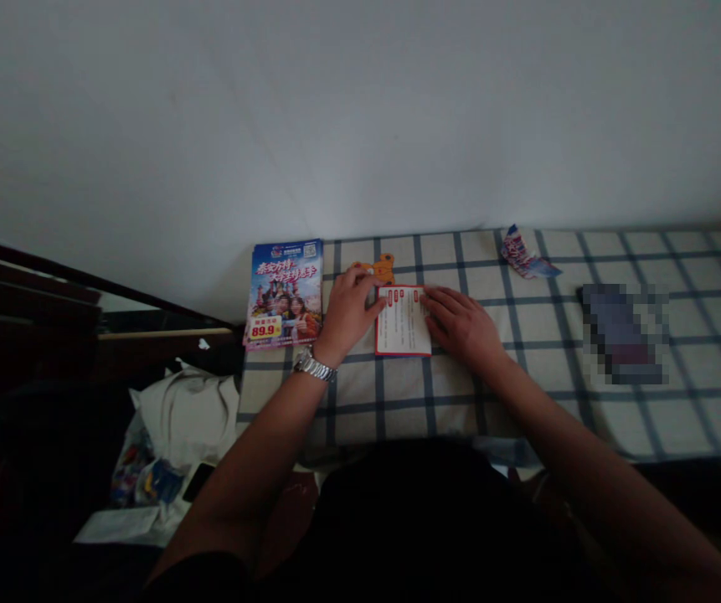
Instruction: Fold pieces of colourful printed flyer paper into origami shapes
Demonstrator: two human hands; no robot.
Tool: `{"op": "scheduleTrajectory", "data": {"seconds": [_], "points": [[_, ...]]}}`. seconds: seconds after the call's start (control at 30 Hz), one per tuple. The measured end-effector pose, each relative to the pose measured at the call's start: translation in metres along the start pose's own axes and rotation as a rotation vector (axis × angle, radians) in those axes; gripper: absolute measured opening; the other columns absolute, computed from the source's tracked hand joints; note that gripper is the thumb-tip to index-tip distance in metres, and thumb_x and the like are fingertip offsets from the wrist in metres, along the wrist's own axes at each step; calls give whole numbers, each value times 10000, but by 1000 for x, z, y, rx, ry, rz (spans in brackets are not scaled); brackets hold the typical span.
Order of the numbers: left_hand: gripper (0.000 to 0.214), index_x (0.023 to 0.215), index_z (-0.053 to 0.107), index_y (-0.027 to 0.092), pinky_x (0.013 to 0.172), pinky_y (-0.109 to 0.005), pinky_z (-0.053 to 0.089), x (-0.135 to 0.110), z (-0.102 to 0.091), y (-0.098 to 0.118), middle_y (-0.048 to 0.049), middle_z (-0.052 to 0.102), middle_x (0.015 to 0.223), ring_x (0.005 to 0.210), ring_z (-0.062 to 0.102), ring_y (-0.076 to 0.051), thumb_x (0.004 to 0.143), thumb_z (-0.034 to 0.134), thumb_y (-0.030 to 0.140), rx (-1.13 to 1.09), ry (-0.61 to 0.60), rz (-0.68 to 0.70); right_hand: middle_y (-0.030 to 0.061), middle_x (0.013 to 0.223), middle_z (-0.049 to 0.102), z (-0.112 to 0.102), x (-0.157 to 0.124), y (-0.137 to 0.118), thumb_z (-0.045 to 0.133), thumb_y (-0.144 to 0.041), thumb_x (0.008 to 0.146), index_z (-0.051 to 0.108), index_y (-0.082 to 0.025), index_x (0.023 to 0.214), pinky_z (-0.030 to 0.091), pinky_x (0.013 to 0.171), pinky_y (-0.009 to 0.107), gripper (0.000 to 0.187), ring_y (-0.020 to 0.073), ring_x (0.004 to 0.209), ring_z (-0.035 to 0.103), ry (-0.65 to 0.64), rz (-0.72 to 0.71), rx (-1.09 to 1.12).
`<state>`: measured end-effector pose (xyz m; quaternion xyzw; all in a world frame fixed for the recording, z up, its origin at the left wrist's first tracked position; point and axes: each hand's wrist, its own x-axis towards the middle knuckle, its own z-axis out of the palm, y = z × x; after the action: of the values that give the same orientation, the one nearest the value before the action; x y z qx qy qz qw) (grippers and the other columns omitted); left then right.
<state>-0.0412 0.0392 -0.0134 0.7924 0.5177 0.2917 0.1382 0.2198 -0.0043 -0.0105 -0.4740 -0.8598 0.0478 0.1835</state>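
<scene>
A small folded leaflet, white with red borders and printed text, lies on the checked cloth in front of me. At its upper left edge is my left hand, thumb and forefinger apart with their tips touching the paper. My right hand rests with extended fingers over the leaflet's right edge, pressing it flat. Just beyond the leaflet lies an orange cut-out shape, partly covered by my left fingers. A silver watch is on my left wrist.
A stack of colourful flyers lies left of my hands. On the right are a crumpled flyer piece and a pixelated dark object. The checked cloth meets a white wall. White bags stand lower left.
</scene>
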Motion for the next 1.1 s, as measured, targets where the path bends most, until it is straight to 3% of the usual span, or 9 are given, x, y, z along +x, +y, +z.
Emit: {"op": "scheduleTrajectory", "data": {"seconds": [0.2, 0.33, 0.77, 1.1], "points": [[282, 1198, 684, 220, 1185, -507, 454, 0, 0, -1, -93, 587, 1290, 1375, 526, -301, 931, 774, 211, 3, 3, 5, 126, 1528, 620, -1, 4, -4, 486, -330, 1086, 558, -201, 1530, 518, 1095, 531, 467, 336, 1381, 567, -37, 7, -43], [257, 1196, 686, 219, 1185, -508, 451, 0, 0, 0, -98, 584, 1307, 1392, 513, -305, 947, 753, 218, 12, -3, 7, 132, 1634, 513, -1, 6, -8, 467, -437, 1093, 545, -194, 1550, 504, 1066, 565, 523, 379, 1393, 529, -79, 17, -130], [247, 1200, 681, 234, 1190, -515, 441, -1, -1, 0, -94, 575, 1325, 1379, 515, -305, 959, 735, 224, 20, -28, 3, 88, 1729, 367, 12, -7, -8, 397, -466, 1108, 325, -176, 1683, 369, 1250, 521, 648, 327, 1569, 375, -85, 42, -107], [261, 1229, 670, 227, 1190, -513, 447, -1, -4, 6, -98, 572, 1345, 1392, 501, -316, 973, 717, 229, 94, -52, 12, 86, 1710, 406, 9, -7, -5, 379, -425, 1119, 384, -162, 1658, 353, 1277, 513, 600, 311, 1588, 358, -90, 39, -56]]}}
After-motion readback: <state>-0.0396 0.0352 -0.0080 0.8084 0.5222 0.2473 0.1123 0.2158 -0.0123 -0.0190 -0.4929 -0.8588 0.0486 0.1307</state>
